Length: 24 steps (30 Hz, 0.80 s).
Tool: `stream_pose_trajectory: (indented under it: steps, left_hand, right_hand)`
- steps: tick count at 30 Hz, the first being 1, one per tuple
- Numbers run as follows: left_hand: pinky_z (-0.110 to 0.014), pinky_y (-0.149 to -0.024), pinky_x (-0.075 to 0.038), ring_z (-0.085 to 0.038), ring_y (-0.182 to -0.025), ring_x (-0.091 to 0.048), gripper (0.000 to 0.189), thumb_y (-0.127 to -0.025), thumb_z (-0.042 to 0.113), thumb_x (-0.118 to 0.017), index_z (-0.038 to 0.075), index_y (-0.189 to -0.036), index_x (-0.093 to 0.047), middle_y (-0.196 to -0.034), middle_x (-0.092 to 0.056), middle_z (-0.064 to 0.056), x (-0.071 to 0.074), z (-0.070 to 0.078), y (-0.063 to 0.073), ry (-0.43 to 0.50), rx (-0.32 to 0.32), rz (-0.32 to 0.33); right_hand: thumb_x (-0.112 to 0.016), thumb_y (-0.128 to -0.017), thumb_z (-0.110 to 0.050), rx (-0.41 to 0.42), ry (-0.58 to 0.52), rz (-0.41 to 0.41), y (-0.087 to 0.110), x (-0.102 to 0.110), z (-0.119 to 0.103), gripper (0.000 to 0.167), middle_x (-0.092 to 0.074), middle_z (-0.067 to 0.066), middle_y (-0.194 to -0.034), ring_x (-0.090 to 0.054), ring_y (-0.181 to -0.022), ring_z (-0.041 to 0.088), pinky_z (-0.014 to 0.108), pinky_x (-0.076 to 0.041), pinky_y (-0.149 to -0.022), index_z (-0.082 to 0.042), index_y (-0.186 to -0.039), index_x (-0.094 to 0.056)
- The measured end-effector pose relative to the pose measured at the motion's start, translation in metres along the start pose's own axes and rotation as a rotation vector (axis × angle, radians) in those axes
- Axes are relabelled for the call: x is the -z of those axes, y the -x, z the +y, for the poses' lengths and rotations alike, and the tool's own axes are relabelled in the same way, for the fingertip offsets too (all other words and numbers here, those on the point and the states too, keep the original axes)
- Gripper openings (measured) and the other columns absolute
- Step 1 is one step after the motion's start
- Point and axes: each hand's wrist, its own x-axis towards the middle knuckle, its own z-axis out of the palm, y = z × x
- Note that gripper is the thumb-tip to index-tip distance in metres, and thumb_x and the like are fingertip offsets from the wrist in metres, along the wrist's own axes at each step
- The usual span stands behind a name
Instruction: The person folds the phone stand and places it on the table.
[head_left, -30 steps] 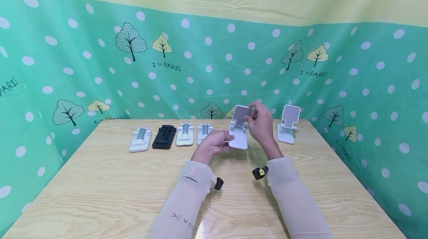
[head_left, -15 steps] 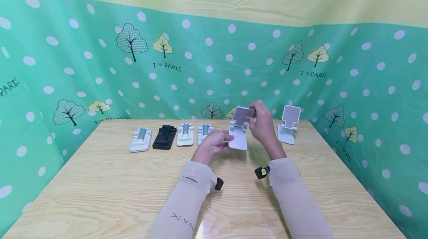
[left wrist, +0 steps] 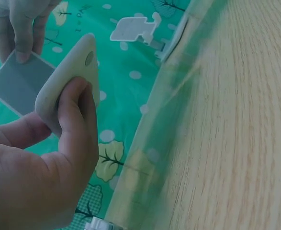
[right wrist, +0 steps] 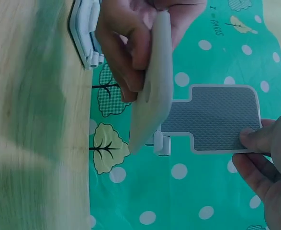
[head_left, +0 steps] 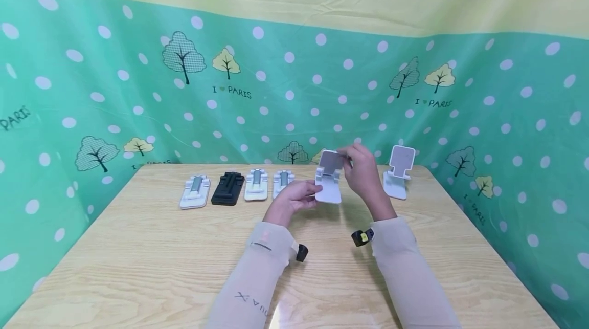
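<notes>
A white folding phone stand (head_left: 329, 192) with a grey padded plate is held up above the far part of the table. My left hand (head_left: 295, 197) grips its base from the left, thumb on one face and fingers behind, as the left wrist view shows. The right hand (head_left: 362, 169) pinches the top corner of the grey plate (right wrist: 226, 120) between thumb and fingers. The plate stands tilted up from the base, joined to it by a hinge. In the right wrist view the base (right wrist: 154, 81) appears edge-on between the hands.
An unfolded white phone stand (head_left: 399, 170) stands upright at the back right. Left of my hands lie folded stands in a row: a white one (head_left: 195, 192), a black one (head_left: 227, 189) and two more white ones (head_left: 256, 184). A dotted green curtain (head_left: 257, 119) borders the wooden table (head_left: 165, 262).
The grey plate has tipped lower and further forward, with my right hand still at its top corner. My left hand keeps its grip on the base, nearly still.
</notes>
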Motion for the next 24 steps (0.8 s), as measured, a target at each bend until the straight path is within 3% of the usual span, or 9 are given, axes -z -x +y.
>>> stream_pose_trajectory:
  steps: [9, 17, 24]
  left_hand:
    - [-0.04, -0.11, -0.052, -0.042, -0.134, -0.051, 0.045, -0.096, -0.011, -0.055, -0.012, -0.141, -0.049, -0.142, -0.051, -0.032, -0.002, 0.005, 0.002, 0.05, -0.014, 0.03]
    - [-0.04, -0.111, -0.051, -0.041, -0.136, -0.049, 0.044, -0.098, -0.009, -0.054, -0.013, -0.142, -0.046, -0.144, -0.05, -0.031, 0.003, 0.006, 0.001, 0.095, -0.018, 0.029]
    - [-0.04, -0.105, -0.055, -0.042, -0.137, -0.049, 0.041, -0.104, -0.004, -0.047, -0.015, -0.143, -0.042, -0.146, -0.048, -0.032, 0.007, 0.009, 0.003, 0.209, -0.02, 0.012]
  right_hand:
    - [-0.071, -0.088, 0.012, 0.003, -0.019, -0.042, -0.001, 0.004, -0.002, 0.017, -0.07, 0.016, -0.091, -0.065, -0.08, 0.029, 0.037, -0.06, -0.068, 0.002, -0.1, -0.077]
    - [-0.072, -0.087, 0.013, 0.024, -0.037, -0.14, -0.003, 0.009, -0.011, 0.015, -0.073, 0.015, -0.09, -0.069, -0.08, 0.028, 0.037, -0.063, -0.071, 0.001, -0.095, -0.078]
    - [-0.07, -0.089, 0.012, 0.016, -0.056, -0.252, 0.0, 0.011, -0.014, 0.016, -0.073, 0.015, -0.093, -0.07, -0.084, 0.029, 0.038, -0.064, -0.074, 0.003, -0.099, -0.078]
